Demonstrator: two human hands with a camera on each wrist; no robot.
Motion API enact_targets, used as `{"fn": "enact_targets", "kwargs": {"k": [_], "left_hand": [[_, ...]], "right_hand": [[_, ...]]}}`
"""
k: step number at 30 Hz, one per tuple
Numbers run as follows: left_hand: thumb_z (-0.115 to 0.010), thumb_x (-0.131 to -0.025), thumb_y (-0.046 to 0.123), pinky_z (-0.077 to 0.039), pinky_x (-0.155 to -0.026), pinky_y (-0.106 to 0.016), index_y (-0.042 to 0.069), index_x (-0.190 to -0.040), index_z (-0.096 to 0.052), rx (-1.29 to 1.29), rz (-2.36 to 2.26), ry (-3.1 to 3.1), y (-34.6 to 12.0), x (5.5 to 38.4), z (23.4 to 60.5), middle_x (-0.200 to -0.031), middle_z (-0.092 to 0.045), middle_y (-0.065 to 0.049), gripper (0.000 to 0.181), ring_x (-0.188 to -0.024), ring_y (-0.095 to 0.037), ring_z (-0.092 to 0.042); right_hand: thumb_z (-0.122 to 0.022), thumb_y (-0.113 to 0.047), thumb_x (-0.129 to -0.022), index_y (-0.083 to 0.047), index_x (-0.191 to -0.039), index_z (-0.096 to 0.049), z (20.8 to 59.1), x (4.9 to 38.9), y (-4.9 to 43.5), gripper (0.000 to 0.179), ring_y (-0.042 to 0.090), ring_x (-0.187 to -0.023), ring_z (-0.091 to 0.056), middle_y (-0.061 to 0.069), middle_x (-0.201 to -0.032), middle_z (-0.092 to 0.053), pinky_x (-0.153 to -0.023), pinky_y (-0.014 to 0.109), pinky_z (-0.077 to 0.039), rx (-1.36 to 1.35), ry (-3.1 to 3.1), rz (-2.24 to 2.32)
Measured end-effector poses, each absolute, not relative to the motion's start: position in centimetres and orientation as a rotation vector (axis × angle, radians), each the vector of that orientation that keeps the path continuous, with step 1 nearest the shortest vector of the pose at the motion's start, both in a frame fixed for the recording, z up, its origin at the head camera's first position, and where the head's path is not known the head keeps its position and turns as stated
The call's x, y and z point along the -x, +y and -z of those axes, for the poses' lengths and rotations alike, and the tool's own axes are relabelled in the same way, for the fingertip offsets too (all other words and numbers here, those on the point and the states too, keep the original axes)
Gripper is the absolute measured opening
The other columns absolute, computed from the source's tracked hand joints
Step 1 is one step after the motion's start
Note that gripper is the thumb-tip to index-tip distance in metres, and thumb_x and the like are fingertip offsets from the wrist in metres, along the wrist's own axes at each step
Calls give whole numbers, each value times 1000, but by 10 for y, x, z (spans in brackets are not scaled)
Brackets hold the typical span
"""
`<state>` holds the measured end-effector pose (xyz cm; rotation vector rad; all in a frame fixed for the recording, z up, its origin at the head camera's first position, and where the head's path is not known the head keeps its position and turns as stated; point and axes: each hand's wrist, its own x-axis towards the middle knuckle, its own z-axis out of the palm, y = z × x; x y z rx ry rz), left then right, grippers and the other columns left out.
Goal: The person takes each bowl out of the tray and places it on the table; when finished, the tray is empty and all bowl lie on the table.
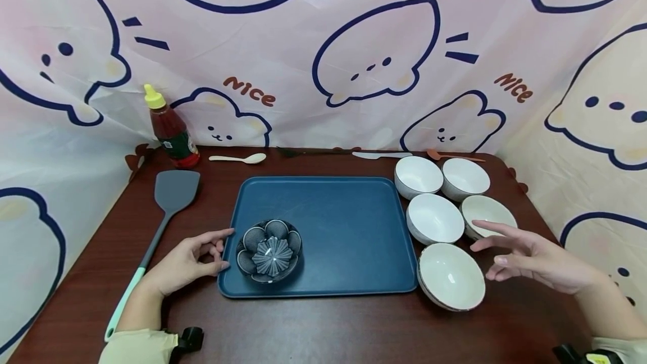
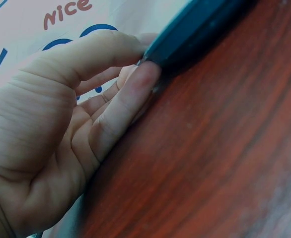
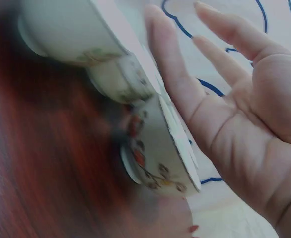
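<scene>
A blue rectangular tray (image 1: 349, 235) lies on the table. At its left edge, my left hand (image 1: 194, 257) pinches the rim; the left wrist view has the thumb (image 2: 101, 54) above the tray edge (image 2: 185, 39) and another finger against its underside. On the tray's left part stands a dark petal-patterned bowl (image 1: 270, 251). My right hand (image 1: 536, 260) hovers with loosely spread fingers just right of several white bowls, beside the nearest bowl (image 1: 451, 277) and partly over a cream bowl (image 1: 487, 215). It holds nothing. In the right wrist view, one bowl (image 3: 160, 148) shows a floral outside.
A grey spatula (image 1: 177, 187) with a mint handle lies at left, near a red sauce bottle (image 1: 174, 133) with a yellow cap. Along the back lie a white spoon (image 1: 242, 159), a knife (image 1: 379, 155) and a brown-orange spoon (image 1: 452, 155). A printed curtain (image 1: 293, 66) hangs behind.
</scene>
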<state>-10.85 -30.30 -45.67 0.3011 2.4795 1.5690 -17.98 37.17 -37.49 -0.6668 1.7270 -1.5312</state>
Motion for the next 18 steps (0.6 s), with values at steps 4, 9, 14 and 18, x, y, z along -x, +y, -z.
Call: {"fn": "enact_targets", "kwargs": {"k": [4,9,14,18], "left_hand": [[-78,-87,16,-50,-69,-24,7,-142,-51,-306,-1564,2493,-303,108,457,-98,-56,-12,62,-83,-10,-60],[-77,-87,15,-50,-67,-24,6,-143,-50,-301,-1568,2477,-303,107,457,-97,-55,-12,62,-83,-10,-60],[-77,-87,17,-50,-68,-24,7,-143,-50,-295,-1553,2491,-303,107,455,-97,-55,-12,63,-83,-11,-60],[-78,-87,17,-49,-70,-23,7,-143,-51,-296,-1542,2501,-302,107,454,-97,-56,-11,63,-84,-11,-60]], "right_hand": [[-37,14,-101,-5,-159,-12,379,186,359,66,33,-108,-69,13,-140,-54,-91,43,-55,675,1699,1609],[-40,10,-102,-7,-158,-18,378,192,333,63,32,-109,-68,14,-139,-54,-94,40,-54,672,1687,1617],[-47,4,-102,-8,-157,-24,373,198,303,61,36,-109,-68,20,-138,-51,-93,41,-55,643,1791,1524],[-52,-1,-101,-9,-157,-27,372,202,278,61,41,-109,-68,33,-140,-43,-91,44,-56,606,1836,1461]]}}
